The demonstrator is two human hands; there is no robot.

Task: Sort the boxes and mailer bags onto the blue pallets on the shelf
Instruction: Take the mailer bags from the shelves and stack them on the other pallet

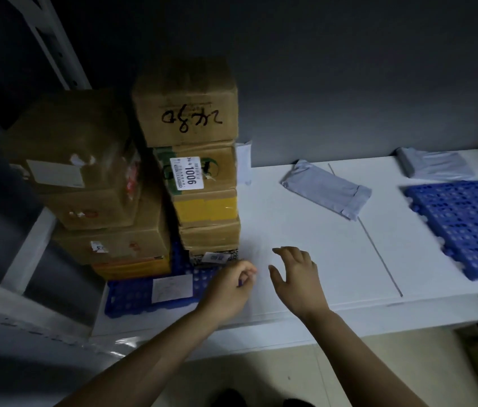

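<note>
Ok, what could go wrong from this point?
1. The left hand seems to pinch the edge of the left blue pallet; tugging it could topple the tall box stack on it.
2. The right blue pallet lies close to the front edge of the shelf and might slide off.

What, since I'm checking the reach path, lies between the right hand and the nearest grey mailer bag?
Nothing: in the head view, only bare white shelf separates the right hand from the grey mailer bag.

Boxes (pixel 202 207) stacked on pallet (pixel 132 298); mailer bags (pixel 326 189) nearby
</note>
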